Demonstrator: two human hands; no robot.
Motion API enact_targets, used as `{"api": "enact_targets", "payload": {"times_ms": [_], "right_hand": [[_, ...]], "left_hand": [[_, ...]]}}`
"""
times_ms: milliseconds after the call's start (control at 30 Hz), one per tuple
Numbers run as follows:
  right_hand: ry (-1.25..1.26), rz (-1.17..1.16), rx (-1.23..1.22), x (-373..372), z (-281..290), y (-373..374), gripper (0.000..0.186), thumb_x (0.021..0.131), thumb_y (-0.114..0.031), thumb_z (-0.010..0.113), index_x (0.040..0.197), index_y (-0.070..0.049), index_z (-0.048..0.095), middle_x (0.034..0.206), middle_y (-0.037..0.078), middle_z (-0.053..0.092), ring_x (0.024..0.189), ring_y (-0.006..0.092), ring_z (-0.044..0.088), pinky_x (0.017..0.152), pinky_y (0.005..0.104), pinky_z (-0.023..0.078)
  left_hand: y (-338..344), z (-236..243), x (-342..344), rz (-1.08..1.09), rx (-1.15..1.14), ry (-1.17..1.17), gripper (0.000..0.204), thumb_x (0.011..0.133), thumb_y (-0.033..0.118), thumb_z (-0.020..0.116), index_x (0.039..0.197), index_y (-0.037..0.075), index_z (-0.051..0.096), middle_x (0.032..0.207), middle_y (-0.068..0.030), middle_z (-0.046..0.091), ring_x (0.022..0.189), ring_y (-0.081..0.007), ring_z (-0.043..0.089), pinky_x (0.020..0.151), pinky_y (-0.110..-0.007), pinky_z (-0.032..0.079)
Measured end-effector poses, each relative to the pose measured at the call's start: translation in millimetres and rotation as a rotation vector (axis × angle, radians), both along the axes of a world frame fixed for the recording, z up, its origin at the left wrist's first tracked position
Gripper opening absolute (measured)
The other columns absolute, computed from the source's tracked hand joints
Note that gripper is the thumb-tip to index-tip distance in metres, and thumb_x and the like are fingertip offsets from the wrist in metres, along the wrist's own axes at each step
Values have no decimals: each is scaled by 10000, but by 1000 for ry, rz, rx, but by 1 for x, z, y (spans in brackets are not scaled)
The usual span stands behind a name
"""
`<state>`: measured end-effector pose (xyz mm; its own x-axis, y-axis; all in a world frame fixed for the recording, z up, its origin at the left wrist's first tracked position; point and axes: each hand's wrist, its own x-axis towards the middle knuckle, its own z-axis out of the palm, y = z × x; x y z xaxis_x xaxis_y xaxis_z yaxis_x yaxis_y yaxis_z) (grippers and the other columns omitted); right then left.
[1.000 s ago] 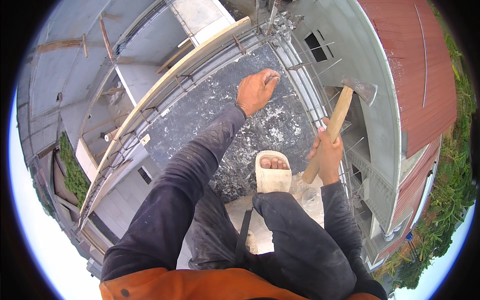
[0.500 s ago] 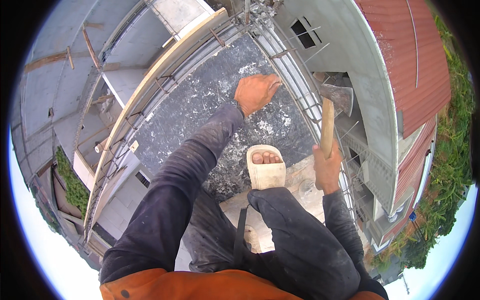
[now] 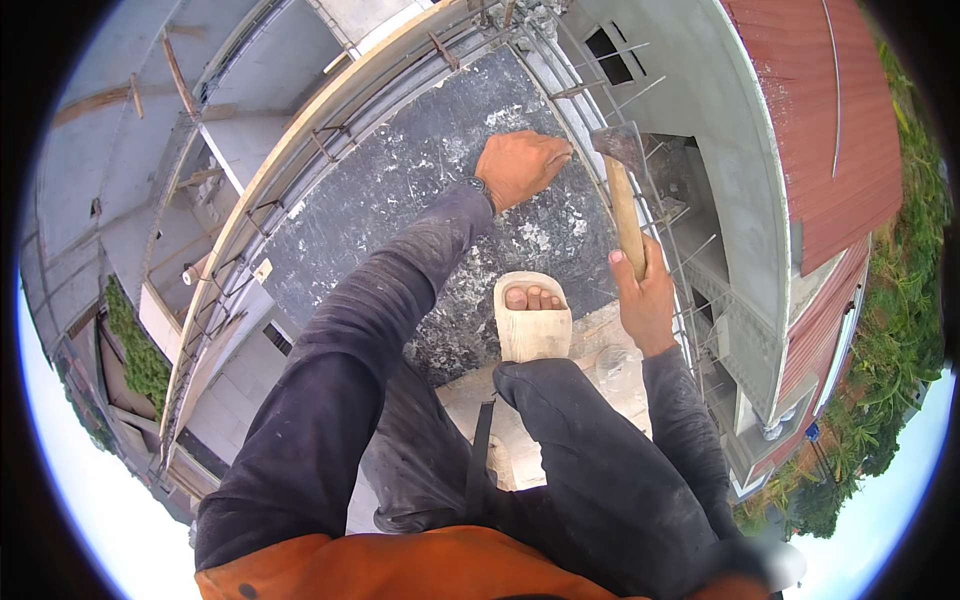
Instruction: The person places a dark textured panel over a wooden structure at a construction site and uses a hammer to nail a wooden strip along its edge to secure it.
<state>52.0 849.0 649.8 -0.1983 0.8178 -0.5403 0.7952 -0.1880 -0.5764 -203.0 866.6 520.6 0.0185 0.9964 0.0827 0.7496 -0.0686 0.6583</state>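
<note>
My right hand [image 3: 645, 310] grips a hatchet [image 3: 626, 210] by the lower part of its wooden handle, with the dark metal head raised near the panel's right edge. My left hand [image 3: 522, 170] is closed, thumb and fingers pinched together close to that same edge. Whatever lies between those fingertips is hidden or too small to make out. Beneath the left hand spreads a dark, scuffed panel [image 3: 340, 235] speckled with white. A foot in a pale sandal [image 3: 533, 325] stands on its near part.
Pale boards [image 3: 600, 375] lie under and beside the feet. Thin steel bars [image 3: 668, 235] run along the right edge, and a curved timber edge [image 3: 235, 225] bounds the left. Beyond the right edge, a drop shows a grey wall [image 3: 690, 70] and a red roof [image 3: 830, 130].
My right hand has brought the hatchet up and leftward, its head now closer to my left hand. The left hand stays pinched near the panel's edge; the view has shifted slightly.
</note>
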Motion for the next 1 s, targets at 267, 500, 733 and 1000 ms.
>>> {"api": "enact_targets", "payload": {"times_ms": [267,500,733,1000], "right_hand": [[74,-291,-36,38,9,15,504,1037,-462,618,1281,-23,586,816,76,609,707,176,597,674,369,490],[27,-143,-22,54,-4,-5,513,1032,-479,628,1267,-24,599,831,105,641,726,202,627,706,393,514],[-74,63,-37,25,-8,-17,523,1039,-471,628,1302,-21,589,984,213,738,894,353,733,795,437,543],[-10,49,7,5,-14,-22,492,1046,-438,628,1305,-26,557,978,221,738,899,390,733,790,462,545]], "left_hand": [[-1,-8,1,-1,20,9,173,990,296,687,1065,164,770,962,-44,782,879,-277,743,764,-416,601],[-2,-10,3,13,44,-9,178,991,300,665,1079,184,767,969,-45,777,887,-284,736,771,-431,601],[-1,-11,1,4,92,-9,159,937,261,737,1059,173,788,946,-45,780,867,-269,743,747,-398,603],[-2,-7,0,-1,27,2,165,958,289,684,1052,189,775,899,-51,761,866,-280,736,749,-426,597]]}}
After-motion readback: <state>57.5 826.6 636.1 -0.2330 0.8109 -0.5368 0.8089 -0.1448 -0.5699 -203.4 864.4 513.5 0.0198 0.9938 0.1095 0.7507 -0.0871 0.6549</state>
